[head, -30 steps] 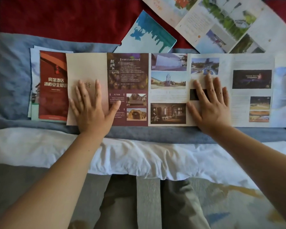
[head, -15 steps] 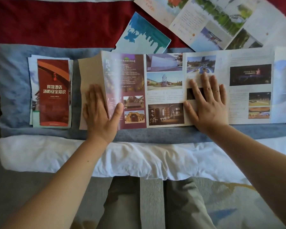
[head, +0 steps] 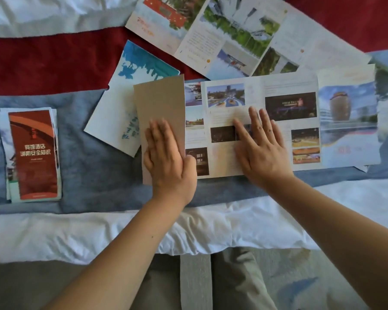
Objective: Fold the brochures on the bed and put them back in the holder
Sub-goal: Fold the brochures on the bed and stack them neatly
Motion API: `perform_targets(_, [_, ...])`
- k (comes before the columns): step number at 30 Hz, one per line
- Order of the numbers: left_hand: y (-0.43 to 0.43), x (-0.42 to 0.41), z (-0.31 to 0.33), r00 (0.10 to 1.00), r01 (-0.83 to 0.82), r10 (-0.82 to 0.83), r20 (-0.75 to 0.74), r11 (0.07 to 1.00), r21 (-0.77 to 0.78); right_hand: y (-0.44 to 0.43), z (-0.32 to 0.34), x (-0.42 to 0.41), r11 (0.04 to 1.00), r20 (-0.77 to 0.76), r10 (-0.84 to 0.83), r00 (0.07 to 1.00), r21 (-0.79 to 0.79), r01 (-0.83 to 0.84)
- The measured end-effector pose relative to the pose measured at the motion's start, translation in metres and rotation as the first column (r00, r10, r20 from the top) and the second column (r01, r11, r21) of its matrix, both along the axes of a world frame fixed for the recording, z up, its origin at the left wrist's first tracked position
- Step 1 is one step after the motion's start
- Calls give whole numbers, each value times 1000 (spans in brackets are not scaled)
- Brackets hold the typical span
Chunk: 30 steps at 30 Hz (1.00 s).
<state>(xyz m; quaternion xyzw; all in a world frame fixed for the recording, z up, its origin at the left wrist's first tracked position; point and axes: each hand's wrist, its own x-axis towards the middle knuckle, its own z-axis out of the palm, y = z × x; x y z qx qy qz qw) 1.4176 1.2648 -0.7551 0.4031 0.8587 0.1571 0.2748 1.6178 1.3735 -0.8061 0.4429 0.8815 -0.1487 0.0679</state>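
A long photo brochure (head: 278,104) lies spread across the blue bed runner (head: 87,157). Its left end is folded over, showing a plain tan panel (head: 159,101). My left hand (head: 166,157) lies flat on that tan panel with straight fingers, the thumb at its right edge. My right hand (head: 260,146) presses flat on the brochure's middle panels. A stack of folded brochures with a red cover (head: 34,153) rests at the left. The holder is not in view.
A blue-and-white brochure (head: 126,95) lies tilted behind the tan panel. A large unfolded brochure (head: 222,34) lies across the red blanket (head: 54,61) at the back. White bedding (head: 99,231) hangs over the near bed edge; my legs stand below.
My left hand has turned the brochure's left panels over to the right and now presses the tan panel down. The right hand has stayed on the middle panels.
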Motion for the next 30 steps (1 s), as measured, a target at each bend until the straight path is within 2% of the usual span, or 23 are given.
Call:
perform_targets(4, [16, 39, -17, 998, 63, -61, 30, 996, -69, 16, -2, 45, 989, 23, -145, 989, -8, 145])
perform_targets(8, [29, 60, -38, 964, 155, -198, -177, 961, -228, 27, -1, 86, 984, 20, -178, 984, 6, 178])
perform_targets(12, [35, 50, -56, 874, 337, -376, -309, 926, -171, 38, 2, 109, 983, 29, -182, 983, 21, 181])
perform_targets(15, [42, 38, -61, 854, 322, -370, -366, 928, -189, 45, 2, 114, 984, 36, -177, 984, 18, 176])
perform_targets(20, [44, 20, -63, 827, 341, -416, -378, 906, -252, 40, -6, 98, 992, -17, -122, 992, 13, 122])
perform_targets(30, [-2, -42, -66, 846, 261, -348, -405, 931, -255, 19, -8, 28, 999, -24, -8, 1000, -32, 7])
